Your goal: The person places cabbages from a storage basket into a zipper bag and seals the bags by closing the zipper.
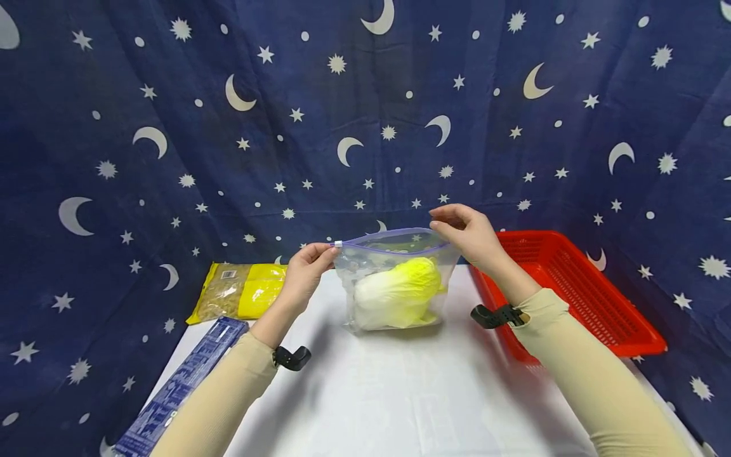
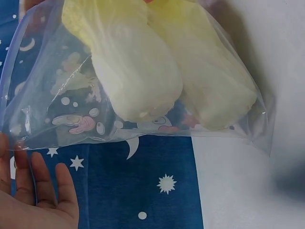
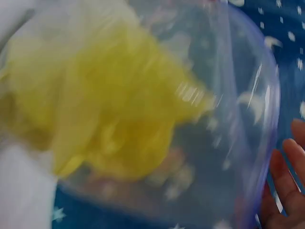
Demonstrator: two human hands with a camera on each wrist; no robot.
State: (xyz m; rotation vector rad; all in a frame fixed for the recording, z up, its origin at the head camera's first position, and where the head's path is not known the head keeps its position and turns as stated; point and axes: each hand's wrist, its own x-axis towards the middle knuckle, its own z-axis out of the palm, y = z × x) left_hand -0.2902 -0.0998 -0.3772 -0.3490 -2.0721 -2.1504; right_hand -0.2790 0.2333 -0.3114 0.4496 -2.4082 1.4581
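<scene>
A clear slider zip bag [image 1: 394,298] with a purple zip along its top has pale napa cabbage [image 1: 400,289] inside; the left wrist view shows two heads. Its mouth gapes. My left hand [image 1: 308,263] pinches the bag's upper left corner beside the white slider [image 1: 338,244], other fingers [image 2: 44,183] spread below. Over the upper right corner is my right hand [image 1: 468,235], thumb and fingers apart, with the rim passing just under it. In the right wrist view, its bare fingers [image 3: 284,179] lie beside the purple rim.
A red plastic basket [image 1: 605,279] stands on the right of the white table [image 1: 400,393]. At the back left lies a yellow and clear food packet [image 1: 225,292], with a long blue patterned box [image 1: 188,381] in front. A dark blue star-and-moon cloth [image 1: 365,95] hangs behind.
</scene>
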